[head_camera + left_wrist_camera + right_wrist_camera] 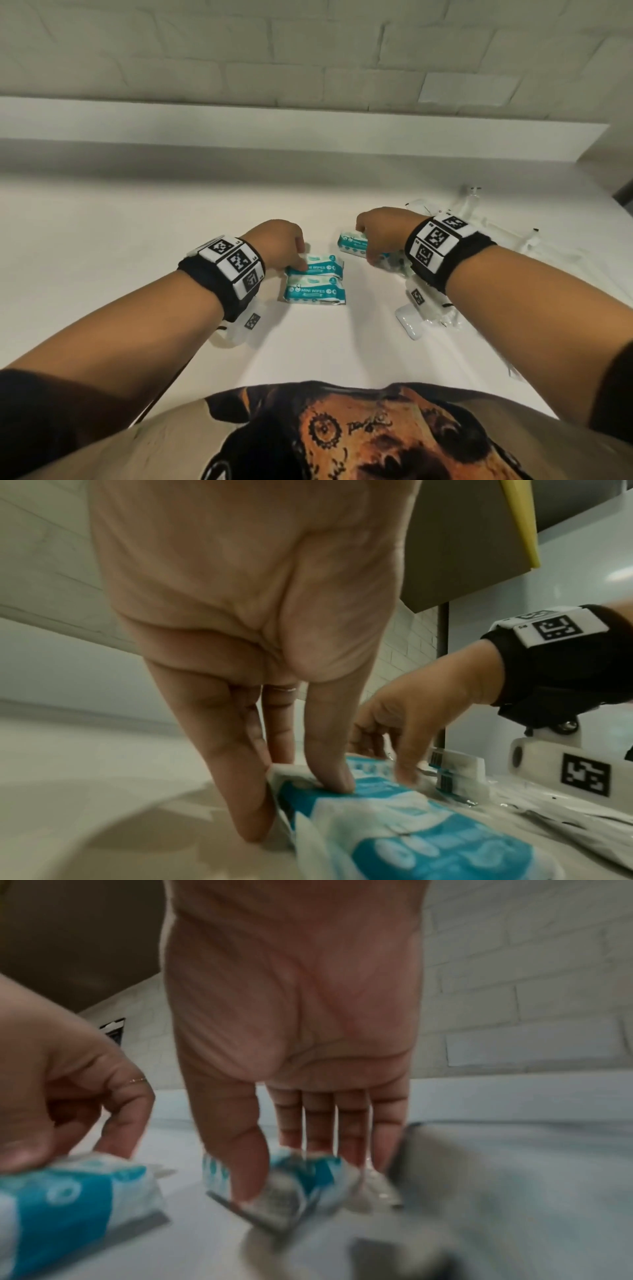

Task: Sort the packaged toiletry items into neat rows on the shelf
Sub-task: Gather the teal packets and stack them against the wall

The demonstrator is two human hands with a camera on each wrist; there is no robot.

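Observation:
Two teal-and-white mini wipes packs lie side by side mid-shelf, the far pack (320, 265) just behind the near pack (315, 292). My left hand (298, 260) pinches the far pack (411, 845) at its left end, thumb (330, 767) on top and fingers (246, 799) against the end. To the right, my right hand (368, 246) grips a third wipes pack (351, 242), thumb on one side and fingers on the other. In the blurred right wrist view this pack (318, 1175) sits between the thumb (240, 1164) and fingers, with the left hand (68, 1096) at the left.
Several clear-wrapped white items (428, 315) lie loose on the white shelf surface (120, 246) under and behind my right wrist, some reaching the far right (486, 226). A white ledge (308, 130) and a tiled wall close the back.

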